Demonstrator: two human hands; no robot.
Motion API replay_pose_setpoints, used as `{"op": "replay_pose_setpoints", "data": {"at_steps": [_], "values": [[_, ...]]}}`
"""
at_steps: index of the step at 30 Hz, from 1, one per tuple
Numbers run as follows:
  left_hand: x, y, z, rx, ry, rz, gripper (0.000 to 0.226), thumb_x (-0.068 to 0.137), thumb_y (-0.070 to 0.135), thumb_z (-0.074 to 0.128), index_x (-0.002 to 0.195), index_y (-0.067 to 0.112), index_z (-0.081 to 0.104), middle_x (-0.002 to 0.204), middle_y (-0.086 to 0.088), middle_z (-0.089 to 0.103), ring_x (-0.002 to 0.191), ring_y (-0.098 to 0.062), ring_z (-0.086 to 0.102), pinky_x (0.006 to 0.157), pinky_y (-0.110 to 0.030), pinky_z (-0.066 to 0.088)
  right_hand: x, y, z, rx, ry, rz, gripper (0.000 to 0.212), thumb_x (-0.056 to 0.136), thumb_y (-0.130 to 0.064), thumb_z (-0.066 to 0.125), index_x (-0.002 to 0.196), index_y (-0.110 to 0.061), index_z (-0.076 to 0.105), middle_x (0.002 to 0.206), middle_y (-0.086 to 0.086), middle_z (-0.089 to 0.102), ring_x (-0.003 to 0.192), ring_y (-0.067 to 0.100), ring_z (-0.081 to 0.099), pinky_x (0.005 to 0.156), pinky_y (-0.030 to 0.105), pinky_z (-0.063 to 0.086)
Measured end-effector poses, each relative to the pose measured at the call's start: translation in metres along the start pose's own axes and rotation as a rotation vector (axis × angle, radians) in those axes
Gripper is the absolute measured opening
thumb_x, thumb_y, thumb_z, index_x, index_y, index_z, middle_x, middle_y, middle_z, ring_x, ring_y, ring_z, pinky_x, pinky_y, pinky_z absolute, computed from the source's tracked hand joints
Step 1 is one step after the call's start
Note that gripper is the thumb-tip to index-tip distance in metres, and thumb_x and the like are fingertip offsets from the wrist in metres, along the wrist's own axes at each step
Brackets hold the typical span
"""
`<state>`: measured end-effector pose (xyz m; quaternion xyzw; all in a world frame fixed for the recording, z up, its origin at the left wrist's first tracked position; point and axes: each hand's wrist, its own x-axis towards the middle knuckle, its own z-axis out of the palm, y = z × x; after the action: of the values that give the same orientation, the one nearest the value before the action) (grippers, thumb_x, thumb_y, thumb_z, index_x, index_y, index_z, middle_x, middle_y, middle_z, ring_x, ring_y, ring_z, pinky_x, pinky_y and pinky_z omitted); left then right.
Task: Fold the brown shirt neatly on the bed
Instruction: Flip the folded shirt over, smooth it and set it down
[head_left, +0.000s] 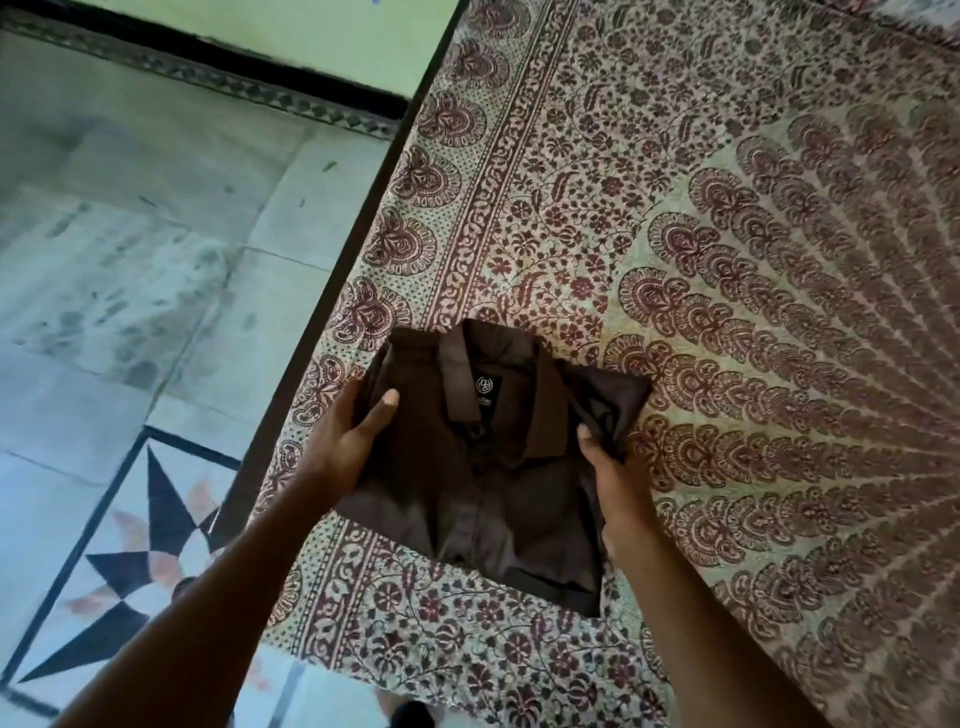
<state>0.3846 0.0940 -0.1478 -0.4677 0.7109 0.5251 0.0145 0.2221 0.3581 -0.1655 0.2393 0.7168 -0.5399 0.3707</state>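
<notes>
Brown shirt (483, 467) lies folded into a compact rectangle, collar up, near the edge of the bed (727, 260); left hand (353, 431) and right hand (613, 483) each grip a side edge, thumbs on top. Looks light, soft and floppy, likely to sag or unfold if lifted by one edge, so best held at both sides, fingers under the layers

I see a dark brown shirt (498, 499) with a lighter brown collar (524, 395) and a black label printed in white. The bedsheet (727, 260) is cream with maroon floral and paisley print. The floor (156, 260) shows pale tiles and 1 black-and-orange star inlay (140, 566).
</notes>
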Motion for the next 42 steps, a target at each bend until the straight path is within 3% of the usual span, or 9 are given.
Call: {"op": "replay_pose_setpoints", "data": {"at_steps": [4, 7, 13, 18, 22, 25, 32, 38, 42], "values": [[-0.004, -0.029, -0.023, 0.05, -0.219, 0.05, 0.072, 0.067, 0.061, 0.086, 0.128, 0.034, 0.059, 0.12, 0.006, 0.073, 0.11, -0.019, 0.071, 0.09, -0.048, 0.058, -0.016, 0.014, -0.005, -0.171, 0.061, -0.085, 0.05, 0.075, -0.053, 0.086, 0.117, -0.03, 0.07, 0.117, -0.006, 0.07, 0.105, 0.021, 0.067, 0.086, 0.039, 0.056], [-0.006, -0.035, -0.026, 0.251, -0.249, 0.13, 0.077, 0.076, 0.045, 0.087, 0.139, 0.024, 0.049, 0.124, 0.0, 0.068, 0.109, -0.024, 0.067, 0.085, -0.039, 0.055, -0.034, 0.029, -0.013, -0.299, 0.11, -0.137, 0.045, 0.074, -0.033, 0.092, 0.111, -0.021, 0.069, 0.103, -0.007, 0.071, 0.096, 0.021, 0.067, 0.075, 0.031, 0.052], [-0.027, -0.044, -0.03, 0.442, -0.23, 0.112, 0.06, 0.093, 0.041, 0.069, 0.144, 0.02, 0.044, 0.118, -0.015, 0.07, 0.099, -0.038, 0.068, 0.08, -0.045, 0.055, -0.061, 0.071, -0.016, -0.397, 0.151, -0.167, 0.042, 0.08, -0.023, 0.088, 0.114, -0.018, 0.063, 0.096, -0.007, 0.065, 0.098, 0.026, 0.067, 0.073, 0.027, 0.051], [-0.033, -0.039, -0.029, 0.52, 0.041, 0.296, 0.053, 0.089, 0.04, 0.073, 0.132, 0.018, 0.051, 0.12, -0.013, 0.061, 0.106, -0.037, 0.06, 0.079, -0.046, 0.053, -0.067, 0.081, 0.0, -0.625, 0.563, -0.42, 0.065, 0.087, -0.037, 0.081, 0.134, -0.002, 0.053, 0.122, 0.019, 0.06, 0.113, 0.035, 0.056, 0.084, 0.032, 0.039], [-0.01, -0.027, -0.013, 0.517, 0.152, 0.406, 0.047, 0.09, 0.039, 0.073, 0.123, 0.008, 0.059, 0.115, -0.016, 0.056, 0.109, -0.037, 0.053, 0.088, -0.051, 0.048, -0.042, 0.065, 0.013, -0.676, 0.619, -0.436, 0.059, 0.094, -0.057, 0.062, 0.134, -0.014, 0.056, 0.13, 0.018, 0.054, 0.122, 0.04, 0.05, 0.097, 0.046, 0.039], [0.003, -0.014, 0.004, 0.409, 0.185, 0.384, 0.043, 0.091, 0.038, 0.074, 0.114, 0.005, 0.061, 0.106, -0.011, 0.056, 0.106, -0.034, 0.053, 0.089, -0.047, 0.045, -0.018, 0.051, 0.022, -0.652, 0.567, -0.294, 0.054, 0.088, -0.057, 0.07, 0.131, -0.028, 0.055, 0.139, 0.014, 0.043, 0.13, 0.042, 0.042, 0.105, 0.062, 0.038], [0.011, -0.008, 0.009, 0.16, 0.202, 0.284, 0.013, 0.094, 0.024, 0.072, 0.087, 0.021, 0.063, 0.087, -0.006, 0.07, 0.083, -0.03, 0.065, 0.071, -0.033, 0.041, -0.024, 0.047, 0.025, -0.598, 0.607, -0.486, 0.024, 0.086, -0.029, 0.081, 0.104, -0.03, 0.065, 0.123, 0.006, 0.043, 0.118, 0.035, 0.04, 0.094, 0.06, 0.045], [0.001, -0.004, 0.001, 0.17, 0.249, 0.273, 0.025, 0.092, 0.03, 0.075, 0.106, 0.01, 0.079, 0.098, -0.014, 0.078, 0.093, -0.026, 0.07, 0.083, -0.034, 0.048, -0.026, 0.047, 0.024, -0.506, 0.632, -0.582, 0.013, 0.088, -0.024, 0.079, 0.096, -0.022, 0.068, 0.118, 0.005, 0.052, 0.115, 0.032, 0.042, 0.09, 0.053, 0.039], [-0.01, -0.001, 0.003, 0.284, 0.348, 0.273, 0.03, 0.093, 0.044, 0.07, 0.11, 0.022, 0.078, 0.104, -0.008, 0.079, 0.103, -0.037, 0.07, 0.085, -0.046, 0.053, -0.032, 0.046, 0.017, -0.409, 0.685, -0.719, 0.013, 0.09, -0.018, 0.076, 0.097, -0.016, 0.065, 0.105, -0.003, 0.059, 0.102, 0.025, 0.051, 0.079, 0.048, 0.048]]}}
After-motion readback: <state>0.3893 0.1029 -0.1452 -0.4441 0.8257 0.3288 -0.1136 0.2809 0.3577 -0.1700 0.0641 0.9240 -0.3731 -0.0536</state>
